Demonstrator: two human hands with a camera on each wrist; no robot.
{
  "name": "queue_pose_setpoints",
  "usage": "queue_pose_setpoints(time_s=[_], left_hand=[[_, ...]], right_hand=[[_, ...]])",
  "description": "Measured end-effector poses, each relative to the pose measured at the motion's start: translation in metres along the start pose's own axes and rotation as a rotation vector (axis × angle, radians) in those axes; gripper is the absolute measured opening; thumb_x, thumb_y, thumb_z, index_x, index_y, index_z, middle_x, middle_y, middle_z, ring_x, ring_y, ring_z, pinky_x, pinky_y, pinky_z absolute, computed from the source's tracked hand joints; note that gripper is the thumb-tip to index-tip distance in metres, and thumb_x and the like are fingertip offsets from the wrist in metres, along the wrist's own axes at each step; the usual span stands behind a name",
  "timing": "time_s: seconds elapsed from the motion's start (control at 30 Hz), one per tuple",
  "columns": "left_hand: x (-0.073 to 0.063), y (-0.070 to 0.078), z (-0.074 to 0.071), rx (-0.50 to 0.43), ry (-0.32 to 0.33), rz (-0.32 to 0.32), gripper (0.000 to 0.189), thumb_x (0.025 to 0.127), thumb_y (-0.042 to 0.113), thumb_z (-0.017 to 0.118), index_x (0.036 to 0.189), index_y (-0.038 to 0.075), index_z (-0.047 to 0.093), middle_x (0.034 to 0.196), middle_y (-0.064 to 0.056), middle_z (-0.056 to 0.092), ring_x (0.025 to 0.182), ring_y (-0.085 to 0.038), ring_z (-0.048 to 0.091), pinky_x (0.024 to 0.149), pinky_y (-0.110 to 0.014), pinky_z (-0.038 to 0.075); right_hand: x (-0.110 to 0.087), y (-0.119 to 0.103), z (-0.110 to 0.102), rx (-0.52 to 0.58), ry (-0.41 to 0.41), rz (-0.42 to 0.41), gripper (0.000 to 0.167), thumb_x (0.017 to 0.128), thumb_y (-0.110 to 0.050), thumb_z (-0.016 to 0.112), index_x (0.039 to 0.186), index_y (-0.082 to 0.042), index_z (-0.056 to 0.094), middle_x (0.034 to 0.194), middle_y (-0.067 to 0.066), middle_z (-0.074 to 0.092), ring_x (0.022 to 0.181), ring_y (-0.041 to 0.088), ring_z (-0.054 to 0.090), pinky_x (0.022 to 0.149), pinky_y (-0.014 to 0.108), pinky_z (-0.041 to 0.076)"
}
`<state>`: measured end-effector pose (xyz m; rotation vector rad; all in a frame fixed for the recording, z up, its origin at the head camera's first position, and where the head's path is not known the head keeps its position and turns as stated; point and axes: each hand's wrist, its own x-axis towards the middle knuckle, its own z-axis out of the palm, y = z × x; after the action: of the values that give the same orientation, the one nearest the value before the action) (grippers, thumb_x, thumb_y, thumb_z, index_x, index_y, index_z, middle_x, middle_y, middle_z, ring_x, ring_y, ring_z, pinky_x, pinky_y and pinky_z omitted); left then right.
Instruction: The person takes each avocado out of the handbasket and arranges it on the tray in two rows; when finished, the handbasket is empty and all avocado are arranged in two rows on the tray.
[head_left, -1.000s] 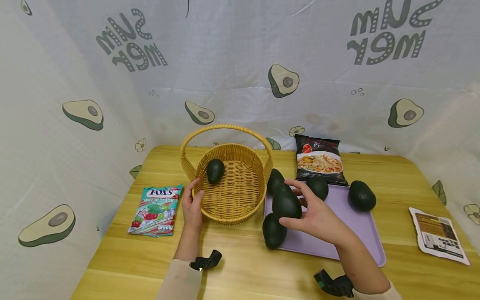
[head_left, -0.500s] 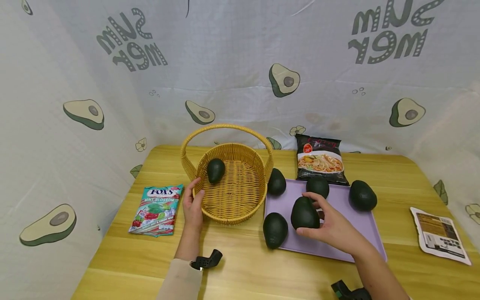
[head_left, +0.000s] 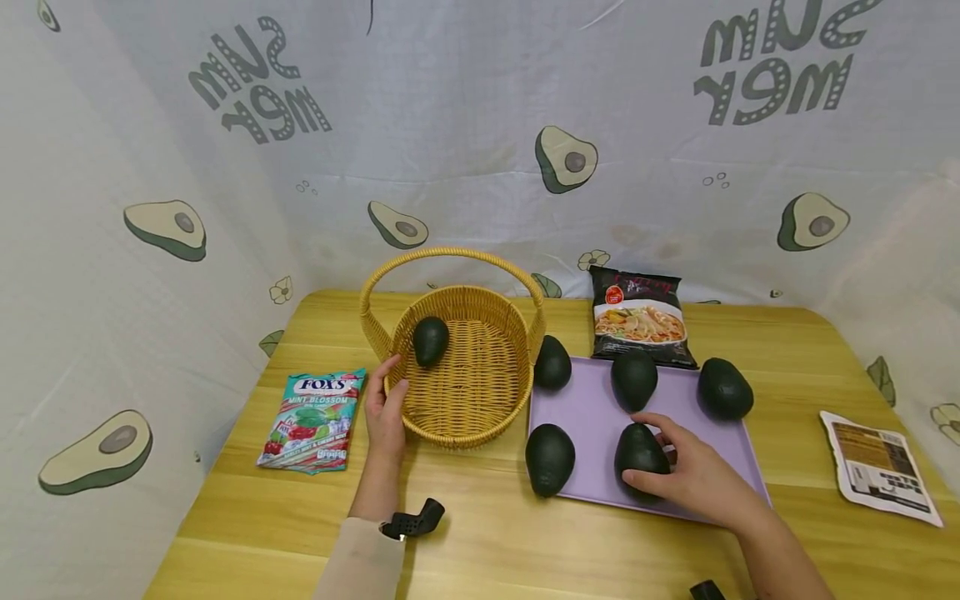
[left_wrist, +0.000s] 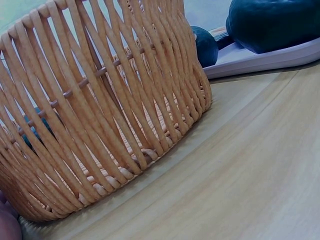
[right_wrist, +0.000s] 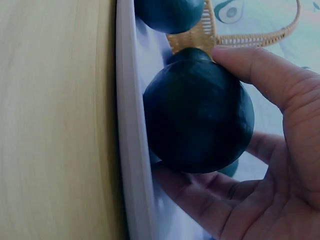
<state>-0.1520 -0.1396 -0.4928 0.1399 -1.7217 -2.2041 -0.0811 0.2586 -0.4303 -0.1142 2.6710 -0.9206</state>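
My left hand holds the left side of the yellow woven basket, its thumb and a fingertip at the rim. One dark green avocado lies inside that basket. At the front of the lilac tray, my right hand grips another avocado. The right wrist view shows this avocado between thumb and fingers, close over the tray's edge. More avocados sit around it: one at front left, one at back left, one at back middle and one at back right.
A teal candy bag lies left of the basket. Behind the tray is a black noodle packet, and a white-edged pouch lies at far right. The basket's tall handle arches over it. A printed curtain borders the table.
My right hand has moved right and toward me with the avocado, from the tray's left side to its front middle. The left hand and basket have stayed in place.
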Motion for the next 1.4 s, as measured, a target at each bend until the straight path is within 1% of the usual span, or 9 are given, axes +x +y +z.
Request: queue_pose_setpoints(time_s=[0.17, 0.33, 0.47, 0.57, 0.73, 0.93, 1.03, 1.2, 1.4], left_hand=[[0.0, 0.0, 0.0, -0.006, 0.004, -0.004, 0.042, 0.099, 0.002, 0.048, 0.14, -0.005, 0.051, 0.155, -0.016, 0.042, 0.141, -0.026, 0.037, 0.103, -0.018, 0.038], [0.0, 0.0, 0.0, -0.007, 0.003, -0.009, 0.042, 0.099, 0.002, 0.048, 0.14, -0.003, 0.052, 0.155, -0.015, 0.042, 0.141, -0.029, 0.038, 0.101, -0.018, 0.039], [0.0, 0.0, 0.0, -0.004, 0.0, -0.015, 0.042, 0.099, 0.004, 0.049, 0.141, -0.002, 0.052, 0.156, -0.014, 0.042, 0.142, -0.025, 0.038, 0.102, -0.018, 0.039], [-0.001, 0.0, 0.0, -0.001, 0.0, -0.014, 0.042, 0.099, 0.003, 0.048, 0.141, -0.003, 0.052, 0.157, -0.014, 0.042, 0.141, -0.022, 0.038, 0.102, -0.018, 0.039], [0.0, 0.0, 0.0, 0.005, 0.001, -0.014, 0.042, 0.099, 0.002, 0.048, 0.141, -0.003, 0.052, 0.157, -0.014, 0.042, 0.142, -0.022, 0.038, 0.101, -0.017, 0.039], [-0.001, 0.001, 0.0, 0.008, -0.004, -0.016, 0.042, 0.1, 0.003, 0.048, 0.141, -0.003, 0.052, 0.158, -0.014, 0.041, 0.146, -0.023, 0.034, 0.103, -0.017, 0.037], [-0.001, 0.001, 0.0, 0.004, -0.003, -0.014, 0.042, 0.1, 0.004, 0.049, 0.141, -0.003, 0.052, 0.157, -0.014, 0.042, 0.145, -0.023, 0.035, 0.103, -0.017, 0.037], [-0.001, 0.001, 0.0, -0.001, 0.003, -0.01, 0.042, 0.099, 0.004, 0.049, 0.141, -0.003, 0.052, 0.156, -0.014, 0.043, 0.143, -0.022, 0.037, 0.103, -0.017, 0.037], [0.0, 0.001, 0.0, 0.016, 0.006, 0.003, 0.042, 0.099, 0.003, 0.049, 0.14, -0.004, 0.052, 0.154, -0.016, 0.045, 0.142, -0.016, 0.037, 0.106, -0.018, 0.035]], right_hand=[[-0.002, 0.006, -0.006, -0.022, -0.039, 0.024, 0.082, 0.084, -0.049, 0.08, 0.147, -0.012, 0.045, 0.132, 0.027, 0.059, 0.108, 0.036, 0.061, 0.085, 0.051, 0.053], [-0.003, 0.007, -0.01, -0.036, -0.077, 0.047, 0.079, 0.085, -0.05, 0.078, 0.146, -0.012, 0.045, 0.124, 0.023, 0.063, 0.105, 0.032, 0.062, 0.081, 0.046, 0.052], [-0.003, 0.008, -0.011, -0.032, -0.101, 0.065, 0.079, 0.086, -0.051, 0.077, 0.146, -0.011, 0.044, 0.12, 0.019, 0.064, 0.103, 0.03, 0.063, 0.08, 0.044, 0.052], [-0.002, 0.008, -0.011, -0.024, -0.111, 0.073, 0.08, 0.087, -0.051, 0.076, 0.147, -0.011, 0.043, 0.122, 0.021, 0.064, 0.104, 0.031, 0.063, 0.082, 0.046, 0.053], [-0.002, 0.009, -0.011, -0.032, -0.109, 0.073, 0.081, 0.088, -0.052, 0.074, 0.149, -0.01, 0.041, 0.124, 0.024, 0.063, 0.106, 0.033, 0.063, 0.084, 0.049, 0.053], [-0.002, 0.009, -0.01, -0.043, -0.102, 0.064, 0.083, 0.089, -0.054, 0.073, 0.151, -0.01, 0.04, 0.132, 0.032, 0.059, 0.11, 0.04, 0.064, 0.087, 0.056, 0.054], [-0.002, 0.01, -0.01, -0.046, -0.101, 0.066, 0.084, 0.089, -0.055, 0.072, 0.151, -0.01, 0.039, 0.133, 0.033, 0.058, 0.11, 0.042, 0.064, 0.087, 0.057, 0.054], [-0.002, 0.007, -0.008, -0.037, -0.092, 0.061, 0.083, 0.089, -0.054, 0.073, 0.151, -0.011, 0.04, 0.133, 0.032, 0.058, 0.11, 0.04, 0.064, 0.087, 0.057, 0.054], [-0.002, 0.004, -0.005, -0.043, -0.073, 0.042, 0.083, 0.087, -0.054, 0.075, 0.15, -0.011, 0.041, 0.128, 0.029, 0.062, 0.107, 0.037, 0.064, 0.086, 0.055, 0.054]])
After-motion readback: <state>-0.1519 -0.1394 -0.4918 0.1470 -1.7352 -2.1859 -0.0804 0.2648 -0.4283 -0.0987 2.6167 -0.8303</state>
